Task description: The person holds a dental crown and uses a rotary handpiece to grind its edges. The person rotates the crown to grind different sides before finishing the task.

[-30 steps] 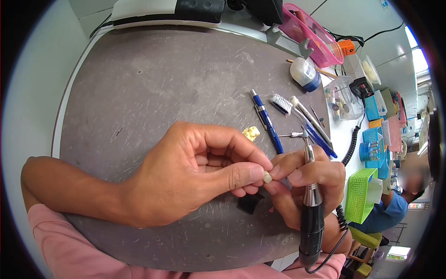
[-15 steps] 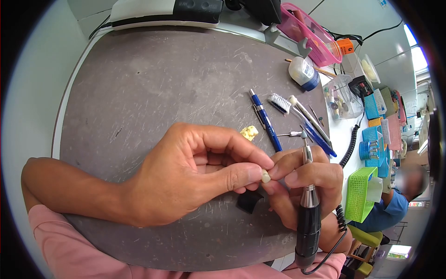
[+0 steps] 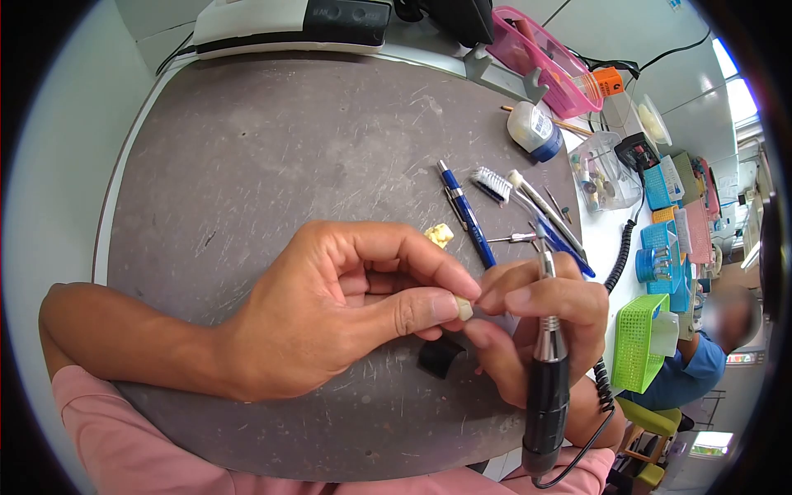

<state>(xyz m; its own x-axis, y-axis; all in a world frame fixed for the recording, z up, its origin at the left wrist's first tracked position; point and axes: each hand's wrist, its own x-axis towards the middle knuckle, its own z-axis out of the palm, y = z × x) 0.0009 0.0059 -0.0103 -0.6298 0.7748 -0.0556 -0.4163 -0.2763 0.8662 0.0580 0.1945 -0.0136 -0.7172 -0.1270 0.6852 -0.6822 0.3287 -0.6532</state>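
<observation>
Between the thumb and index finger of my left hand (image 3: pixel 326 318) is a small tooth-coloured dental crown (image 3: pixel 465 309). My right hand (image 3: pixel 569 309) is closed around a black and silver rotary handpiece (image 3: pixel 546 404), which stands nearly upright with its tip pointing away from me. The right thumb and index fingertips sit just beside the crown, with a slight gap. Beyond the hands lies a yellowish tooth model piece (image 3: pixel 439 236), near a blue mechanical pencil (image 3: pixel 466 214). A small black object (image 3: pixel 440 356) lies under the fingers, partly hidden.
To the right are a brush (image 3: pixel 493 184), a thin metal tool (image 3: pixel 513 238), a blue-capped bottle (image 3: pixel 535 132) and a clear box (image 3: pixel 606 173). A pink basket (image 3: pixel 549 66) and green basket (image 3: pixel 639 342) stand further out. A coiled cord (image 3: pixel 619 264) runs alongside. Another person in blue (image 3: pixel 689 375) sits at right.
The right fingertips have come slightly off the crown, which they touched before. The crown has turned a little in my left fingers. The handpiece stays in my right hand.
</observation>
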